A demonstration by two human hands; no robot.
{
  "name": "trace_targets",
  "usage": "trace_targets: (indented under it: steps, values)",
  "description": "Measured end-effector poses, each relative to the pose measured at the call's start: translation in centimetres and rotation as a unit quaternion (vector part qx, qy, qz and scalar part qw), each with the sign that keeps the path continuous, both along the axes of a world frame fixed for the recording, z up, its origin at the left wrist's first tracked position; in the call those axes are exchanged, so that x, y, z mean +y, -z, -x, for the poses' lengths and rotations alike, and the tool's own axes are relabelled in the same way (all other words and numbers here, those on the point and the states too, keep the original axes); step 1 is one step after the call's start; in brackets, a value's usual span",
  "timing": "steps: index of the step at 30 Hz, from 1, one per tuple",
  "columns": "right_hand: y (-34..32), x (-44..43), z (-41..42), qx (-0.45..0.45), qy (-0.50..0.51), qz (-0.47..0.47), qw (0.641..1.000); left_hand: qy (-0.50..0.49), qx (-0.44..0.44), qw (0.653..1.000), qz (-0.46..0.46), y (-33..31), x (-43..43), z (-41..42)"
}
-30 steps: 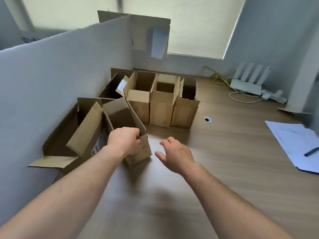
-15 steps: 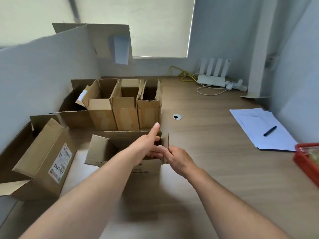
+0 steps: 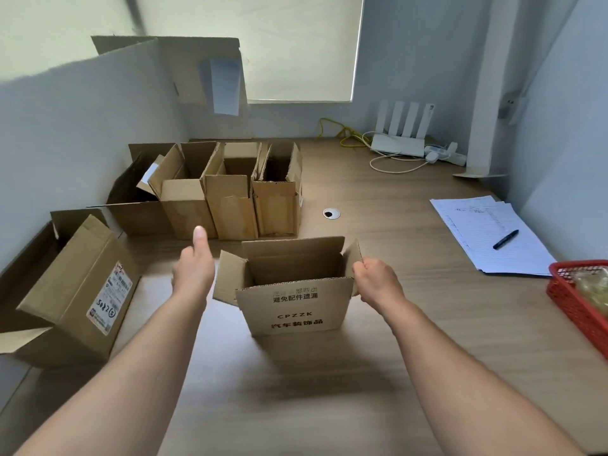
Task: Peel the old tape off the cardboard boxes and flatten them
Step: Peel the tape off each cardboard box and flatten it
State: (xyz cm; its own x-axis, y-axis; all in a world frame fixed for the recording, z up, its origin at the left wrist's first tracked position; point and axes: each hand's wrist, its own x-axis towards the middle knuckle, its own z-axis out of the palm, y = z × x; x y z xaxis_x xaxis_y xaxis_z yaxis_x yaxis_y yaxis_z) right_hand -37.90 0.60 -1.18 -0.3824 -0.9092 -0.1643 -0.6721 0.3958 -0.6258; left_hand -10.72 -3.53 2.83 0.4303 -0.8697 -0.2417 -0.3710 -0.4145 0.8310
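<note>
A small open cardboard box (image 3: pixel 292 304) with black printing on its near side stands upright on the wooden desk (image 3: pixel 378 373) in front of me, its four top flaps raised. My right hand (image 3: pixel 375 283) grips the box's right flap at its edge. Just left of the left flap is my left hand (image 3: pixel 194 268), thumb pointing up, with nothing in it. No tape shows on this box.
Three open boxes (image 3: pixel 230 192) stand in a row behind, with a larger one (image 3: pixel 138 195) to their left. A labelled box (image 3: pixel 79 291) lies on its side at left. Papers with a pen (image 3: pixel 505 239), a red basket (image 3: pixel 579 297) and a router (image 3: pixel 399 143) are at right.
The printed box has come away from the left pile to the desk's middle. My hands have spread apart: the right went to the right flap, the left let go and moved left.
</note>
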Motion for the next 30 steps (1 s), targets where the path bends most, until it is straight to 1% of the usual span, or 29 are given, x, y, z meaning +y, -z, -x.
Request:
trace_targets:
  steps: [1, 2, 4, 5, 6, 8, 10, 13, 15, 17, 19, 23, 27, 28, 30]
  values:
    - [0.0, 0.0, 0.0, -0.005, 0.001, 0.001, 1.000, -0.010, 0.038, 0.998, -0.058, 0.6, 0.3, -0.3]
    - [0.0, 0.0, -0.1, -0.011, 0.001, 0.002, 1.000, -0.004, 0.099, 0.991, -0.094, 1.1, 0.6, -0.6]
    - [-0.1, 0.0, -0.4, -0.028, -0.006, 0.007, 1.000, 0.032, 0.224, 0.969, -0.102, 2.0, 1.1, -0.6]
    - [-0.1, 0.0, -0.6, -0.038, -0.011, 0.010, 0.999, 0.047, 0.259, 0.960, -0.095, 2.3, 1.3, -0.4]
    - [-0.1, 0.0, -0.7, -0.051, -0.017, 0.013, 0.998, 0.058, 0.274, 0.956, -0.090, 2.5, 1.4, -0.3]
    - [-0.1, 0.1, -0.9, -0.102, -0.026, 0.018, 0.994, 0.075, 0.271, 0.956, -0.087, 2.8, 1.3, 0.0]
    - [-0.3, 0.1, -0.9, -0.194, -0.014, 0.001, 0.981, 0.071, 0.253, 0.961, -0.083, 3.1, 1.2, 0.3]
    - [-0.3, 0.3, -0.7, -0.327, 0.028, -0.039, 0.944, 0.029, 0.241, 0.966, -0.090, 3.3, 1.4, 0.3]
    - [-0.3, 0.5, -0.6, -0.374, 0.056, -0.042, 0.925, 0.028, 0.238, 0.962, -0.129, 3.4, 1.6, 0.0]
    - [-0.4, 0.7, -0.5, -0.401, 0.071, -0.030, 0.913, 0.044, 0.238, 0.955, -0.172, 3.3, 1.9, -0.2]
    - [-0.6, 0.6, -0.2, -0.421, 0.070, -0.020, 0.904, 0.061, 0.252, 0.948, -0.187, 3.0, 2.0, -0.2]
    - [-1.1, 0.2, 0.0, -0.457, 0.059, 0.001, 0.888, 0.032, 0.337, 0.934, -0.116, 2.1, 1.3, 0.0]
    - [-1.7, 0.1, -0.1, -0.468, 0.084, 0.066, 0.877, 0.017, 0.411, 0.909, -0.065, 1.5, 0.9, 0.0]
    - [-1.7, 0.0, -0.1, -0.468, 0.088, 0.077, 0.876, 0.025, 0.420, 0.906, -0.057, 1.4, 1.0, 0.0]
    - [-1.7, -0.1, -0.1, -0.460, 0.083, 0.088, 0.880, 0.044, 0.411, 0.910, -0.042, 1.0, 1.3, 0.2]
